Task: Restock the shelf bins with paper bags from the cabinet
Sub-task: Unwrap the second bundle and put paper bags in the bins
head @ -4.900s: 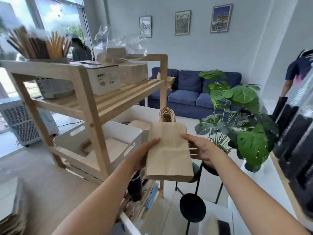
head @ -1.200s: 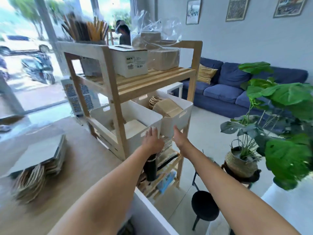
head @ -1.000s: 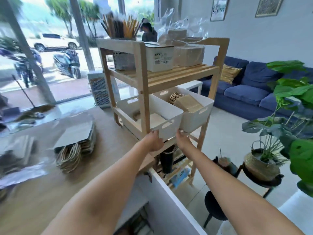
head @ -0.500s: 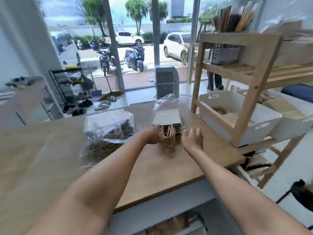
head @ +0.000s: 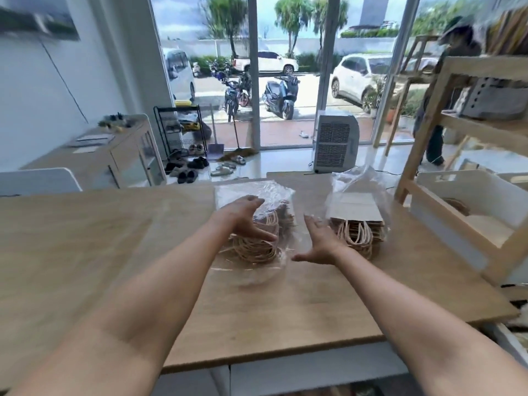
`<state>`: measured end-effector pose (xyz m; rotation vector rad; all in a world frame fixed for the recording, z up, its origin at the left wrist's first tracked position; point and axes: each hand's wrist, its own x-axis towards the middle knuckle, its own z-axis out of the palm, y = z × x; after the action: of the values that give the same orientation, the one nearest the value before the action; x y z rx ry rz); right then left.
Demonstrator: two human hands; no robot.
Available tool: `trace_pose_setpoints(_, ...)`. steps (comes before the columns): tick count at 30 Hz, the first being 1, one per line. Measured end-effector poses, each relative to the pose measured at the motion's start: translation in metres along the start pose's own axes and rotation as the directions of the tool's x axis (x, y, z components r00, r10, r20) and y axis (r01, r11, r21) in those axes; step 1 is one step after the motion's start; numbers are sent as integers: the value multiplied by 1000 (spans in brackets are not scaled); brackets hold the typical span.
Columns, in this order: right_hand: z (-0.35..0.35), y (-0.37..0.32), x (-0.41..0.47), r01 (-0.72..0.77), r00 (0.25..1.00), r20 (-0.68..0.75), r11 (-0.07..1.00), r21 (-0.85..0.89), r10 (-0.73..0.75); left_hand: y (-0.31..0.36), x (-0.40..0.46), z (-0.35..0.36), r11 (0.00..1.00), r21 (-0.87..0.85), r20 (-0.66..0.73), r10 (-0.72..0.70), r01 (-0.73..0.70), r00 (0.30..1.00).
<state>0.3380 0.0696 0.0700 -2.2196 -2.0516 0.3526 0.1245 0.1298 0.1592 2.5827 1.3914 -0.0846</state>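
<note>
Two stacks of brown paper bags with twine handles lie on the wooden counter (head: 285,304), each in clear plastic wrap. My left hand (head: 245,221) hovers over the left stack (head: 257,241), fingers spread, touching its plastic. My right hand (head: 320,241) is open, palm turned left, in the gap between the left stack and the right stack (head: 357,221). Neither hand holds anything. At the right stands the wooden shelf (head: 428,115) with a white bin (head: 457,201) on its middle level.
A white air cooler (head: 335,144) stands by the glass doors behind the counter. A low cabinet (head: 114,155) and a shoe rack (head: 183,132) stand at the left. A person (head: 445,90) stands behind the shelf at the far right.
My view and both hands have swung left from the shelf bins to the counter. My hands passed the right stack and now sit at the left stack.
</note>
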Motion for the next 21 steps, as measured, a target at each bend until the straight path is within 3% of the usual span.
trace_pose_setpoints(3, -3, 3, 8, -9, 996, 86, 1000, -18, 10, -4, 1, -3, 1000, -14, 11, -13, 13, 1000)
trace_pose_setpoints(6, -13, 4, 14, -5, 998, -65, 995, -105, -2, 1, 6, -8, 999, -27, 37, -35, 37, 999)
trace_pose_setpoints(10, -38, -4, 19, -16, 958, -285, 999, -31, 7, 18, 16, -10, 997, -64, 25, -31, 32, 999)
trace_pose_setpoints(17, -86, -16, 35, 137, 862, -501, 988, 72, -83, 22, 28, -19, 999, 36, -296, -23, 35, 955)
trace_pose_setpoints(21, -91, -22, 41, 209, 817, -571, 965, 156, -84, 10, 31, -24, 997, -56, -462, -73, 53, 884)
